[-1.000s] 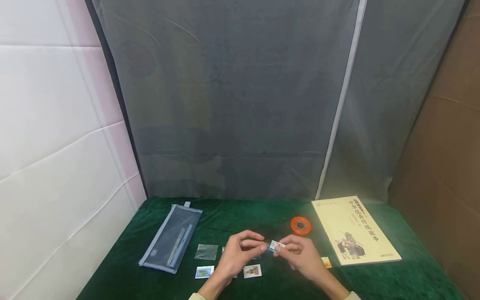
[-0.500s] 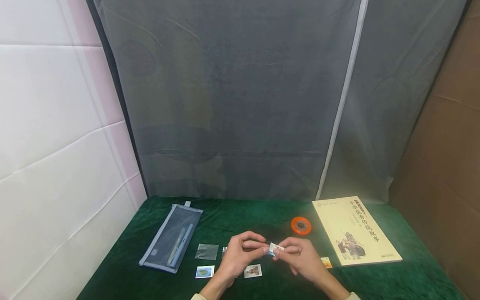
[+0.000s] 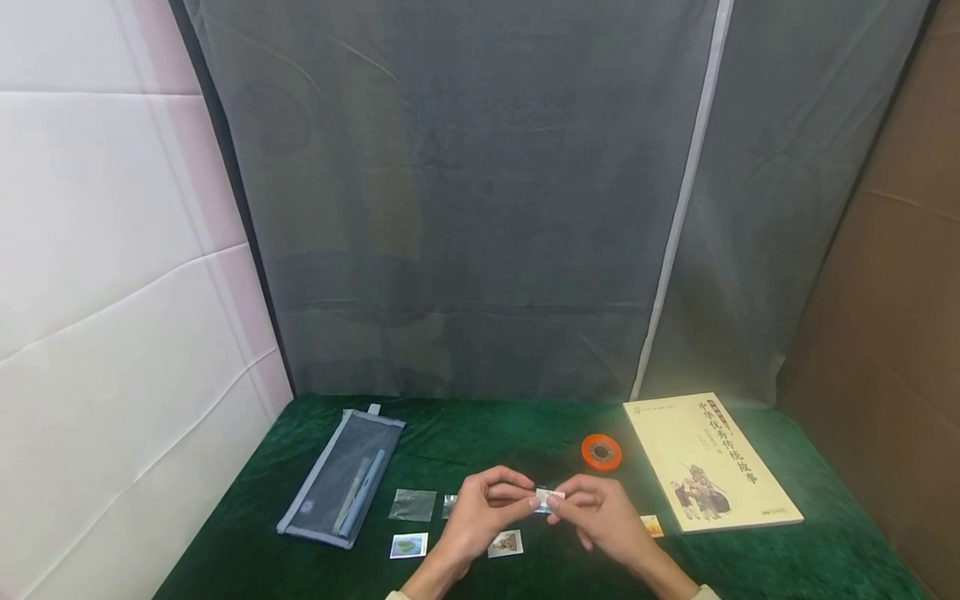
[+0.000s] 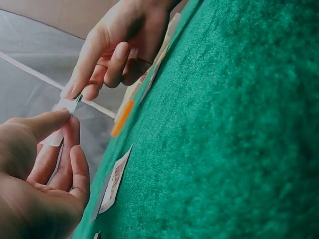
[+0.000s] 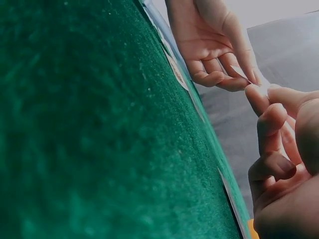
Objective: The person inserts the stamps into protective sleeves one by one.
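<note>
Both hands meet above the front middle of the table, in the head view. My right hand (image 3: 609, 518) pinches a small white-bordered stamp (image 3: 544, 503) between thumb and forefinger. Thumb against fingers, my left hand (image 3: 480, 518) holds the other end, where a clear plastic sleeve (image 4: 52, 139) sticks out in the left wrist view. Stamp and sleeve overlap between the fingertips. Below the hands lie a stamp with a seated figure (image 3: 506, 543) and, further left, a blue-green stamp (image 3: 408, 546). A yellow stamp (image 3: 652, 526) lies beside the right wrist.
An empty clear sleeve (image 3: 412, 505) lies left of the hands, another sleeve (image 3: 449, 506) partly behind the left hand. At left is a mesh zip pouch (image 3: 343, 479) with pens inside. An orange tape roll (image 3: 602, 452) and a cream book (image 3: 708, 467) lie at right on green cloth.
The stamp between the hands has turned flatter and moved slightly left and down. The hands have drawn closer together, and the left fingertips now reach its edge.
</note>
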